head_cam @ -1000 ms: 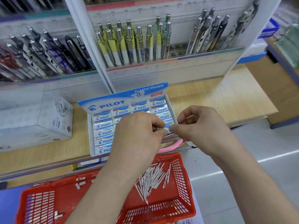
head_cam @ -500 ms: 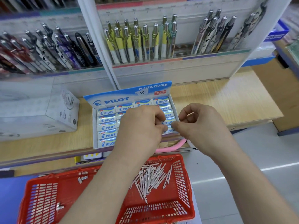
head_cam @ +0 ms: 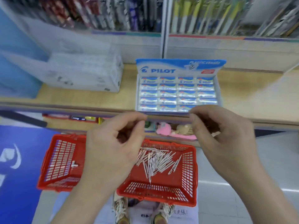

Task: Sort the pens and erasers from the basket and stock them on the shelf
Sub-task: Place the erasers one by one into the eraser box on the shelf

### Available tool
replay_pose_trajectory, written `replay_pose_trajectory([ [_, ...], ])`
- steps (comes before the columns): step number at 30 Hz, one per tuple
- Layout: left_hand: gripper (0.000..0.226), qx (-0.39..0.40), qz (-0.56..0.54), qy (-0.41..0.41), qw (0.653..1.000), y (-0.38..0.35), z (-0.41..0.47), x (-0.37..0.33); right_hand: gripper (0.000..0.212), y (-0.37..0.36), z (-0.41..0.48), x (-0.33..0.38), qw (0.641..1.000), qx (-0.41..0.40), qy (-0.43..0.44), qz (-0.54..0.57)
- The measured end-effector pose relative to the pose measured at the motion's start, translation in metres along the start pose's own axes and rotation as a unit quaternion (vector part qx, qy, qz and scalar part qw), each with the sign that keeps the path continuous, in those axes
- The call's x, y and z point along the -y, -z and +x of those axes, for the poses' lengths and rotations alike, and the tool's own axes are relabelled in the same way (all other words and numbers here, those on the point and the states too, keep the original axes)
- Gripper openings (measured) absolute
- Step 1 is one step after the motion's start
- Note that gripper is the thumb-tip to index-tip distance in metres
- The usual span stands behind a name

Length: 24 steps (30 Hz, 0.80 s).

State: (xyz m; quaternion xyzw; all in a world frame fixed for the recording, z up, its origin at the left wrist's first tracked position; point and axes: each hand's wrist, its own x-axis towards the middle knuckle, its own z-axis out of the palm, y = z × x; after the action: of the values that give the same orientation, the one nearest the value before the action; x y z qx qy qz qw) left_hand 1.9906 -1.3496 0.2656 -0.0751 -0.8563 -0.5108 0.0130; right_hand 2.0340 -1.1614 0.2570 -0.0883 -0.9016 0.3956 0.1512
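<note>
Both hands have drawn back from the eraser box and now hang over the basket.

- Shelf (head_cam: 80,97), one wooden board: carries one white carton (head_cam: 90,75) and one eraser box (head_cam: 178,68).
- Basket (head_cam: 161,199), one, red, below the shelf's front edge.
- Eraser box, one, lid up: erasers (head_cam: 168,93) packed four across and five deep. The front-right slot is hidden behind the right hand.
- Left hand (head_cam: 113,143) and right hand (head_cam: 223,135): each grip has thumb and forefinger tips pressed together, other fingers curled. We cannot tell whether anything is pinched.
- Pens (head_cam: 157,160): one loose heap of slim white sticks at the basket's right end, too blurred to count. One stray piece (head_cam: 74,164) lies at its left end.

We judge the pens come next: gather several lying parallel, not one lying crosswise.
</note>
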Motion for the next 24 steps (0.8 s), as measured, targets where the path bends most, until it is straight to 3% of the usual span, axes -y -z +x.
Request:
replay_pose_trajectory([
  [7, 0.031, -0.021, 0.054, 0.140, 0.988, 0.085, -0.045, 0.094, 0.011, -0.104, -0.023, 0.025, 0.981, 0.182, 0.055, -0.031],
  [13, 0.044, -0.006, 0.117, 0.218, 0.969, 0.164, -0.084, 0.211, 0.011, -0.225, -0.049, 0.050, 0.948, 0.310, 0.032, -0.059],
  [19, 0.025, 0.041, 0.145, 0.314, 0.937, 0.220, -0.106, 0.378, 0.022, -0.401, -0.094, 0.028, 0.925, 0.369, -0.056, -0.066],
  [24, 0.027, 0.109, 0.268, 0.324, 0.901, 0.221, -0.096, 0.562, 0.034, -0.572, -0.129, -0.050, 0.912, 0.385, -0.093, -0.109],
])
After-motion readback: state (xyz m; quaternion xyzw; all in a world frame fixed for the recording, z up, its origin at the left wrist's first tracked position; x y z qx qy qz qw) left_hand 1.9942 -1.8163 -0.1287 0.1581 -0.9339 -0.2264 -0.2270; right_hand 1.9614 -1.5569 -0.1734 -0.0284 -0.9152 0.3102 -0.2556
